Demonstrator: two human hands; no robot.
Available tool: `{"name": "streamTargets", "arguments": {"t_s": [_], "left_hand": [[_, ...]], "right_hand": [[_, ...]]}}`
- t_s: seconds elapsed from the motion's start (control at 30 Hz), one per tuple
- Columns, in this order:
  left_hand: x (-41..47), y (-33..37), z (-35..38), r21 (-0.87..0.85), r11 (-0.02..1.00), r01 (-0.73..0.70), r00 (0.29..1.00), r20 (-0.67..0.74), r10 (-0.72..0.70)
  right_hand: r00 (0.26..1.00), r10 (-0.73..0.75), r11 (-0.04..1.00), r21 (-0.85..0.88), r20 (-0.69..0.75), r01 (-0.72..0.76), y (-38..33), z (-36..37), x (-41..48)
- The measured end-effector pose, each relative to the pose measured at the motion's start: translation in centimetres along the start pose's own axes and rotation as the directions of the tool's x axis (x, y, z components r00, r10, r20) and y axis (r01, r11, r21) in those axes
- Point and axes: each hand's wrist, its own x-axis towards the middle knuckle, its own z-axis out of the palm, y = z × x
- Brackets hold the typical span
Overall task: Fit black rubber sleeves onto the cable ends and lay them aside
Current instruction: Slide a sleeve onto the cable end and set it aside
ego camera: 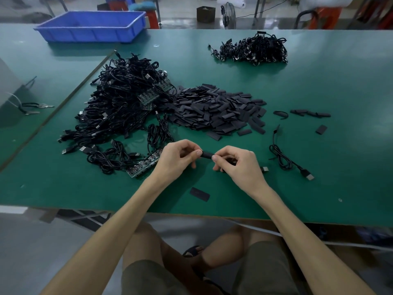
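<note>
1. My left hand (178, 155) and right hand (236, 160) meet just below the middle of the frame, above the green table (319, 86).
2. Between them sits one black rubber sleeve (206, 154), lying roughly level. My left thumb and curled fingers pinch its left end, and my right thumb and forefinger pinch its right end.
3. My other right fingers are curled under, with something black inside them. I cannot tell whether it is the cable end.
4. A silver plug (264, 169) lies on the table just right of my right wrist.
5. The heap of loose sleeves (214, 109) fills the centre of the frame, above my hands.
6. The tangle of black cables (119, 99) spreads over the left centre and touches the heap's left edge.
7. A green circuit strip (144, 165) lies just left of my left hand, with cables over it.
8. A smaller cable pile (253, 50) sits well apart in the upper right.
9. A single coiled cable (285, 160) lies to the right of my right hand.
10. One stray sleeve (199, 194) lies flat between my forearms near the table's front edge, and a few more sleeves (310, 113) lie in a row at the right.
11. A blue bin (91, 25) stands in the upper left.
</note>
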Motion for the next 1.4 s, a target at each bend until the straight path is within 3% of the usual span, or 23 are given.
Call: {"name": "streamTargets", "arguments": {"t_s": [0.33, 0.57, 0.63, 0.77, 0.9, 1.03, 1.17, 1.4], "left_hand": [[0.0, 0.5, 0.1, 0.030, 0.999, 0.014, 0.999, -0.039, -0.012], [-0.1, 0.5, 0.0, 0.043, 0.998, 0.038, 0.999, -0.014, -0.037], [-0.1, 0.5, 0.0, 0.031, 0.999, 0.037, 0.999, -0.014, -0.036], [0.0, 0.3, -0.1, 0.029, 0.999, 0.029, 1.000, -0.009, -0.028], [0.1, 0.2, -0.2, 0.017, 0.999, 0.033, 0.999, -0.010, -0.033], [0.1, 0.2, -0.2, 0.016, 0.999, 0.035, 0.999, -0.002, -0.035], [0.0, 0.3, -0.3, 0.015, 0.999, 0.039, 0.999, -0.006, -0.039], [-0.1, 0.4, -0.3, 0.018, 0.999, 0.043, 0.999, -0.005, -0.043]], "right_hand": [[0.956, -0.087, 0.993, -0.099, -0.280, 0.062, -0.2, 0.3, 0.1], [0.839, 0.254, 0.963, 0.041, -0.482, -0.268, 0.8, -3.1, 3.0], [0.820, 0.294, 0.937, -0.022, -0.492, -0.350, 1.3, -3.8, 3.5], [0.821, 0.231, 0.851, -0.301, -0.522, -0.431, 2.1, -4.0, 3.2], [0.829, 0.169, 0.828, -0.380, -0.534, -0.413, 2.3, -4.9, 3.0], [0.917, 0.019, 0.890, -0.410, -0.399, -0.197, 1.3, -3.8, 2.0], [0.967, 0.131, 0.961, -0.213, -0.219, -0.179, 0.9, -2.3, 0.9], [0.948, 0.227, 0.932, -0.233, -0.222, -0.277, 1.6, -4.9, 1.3]]}}
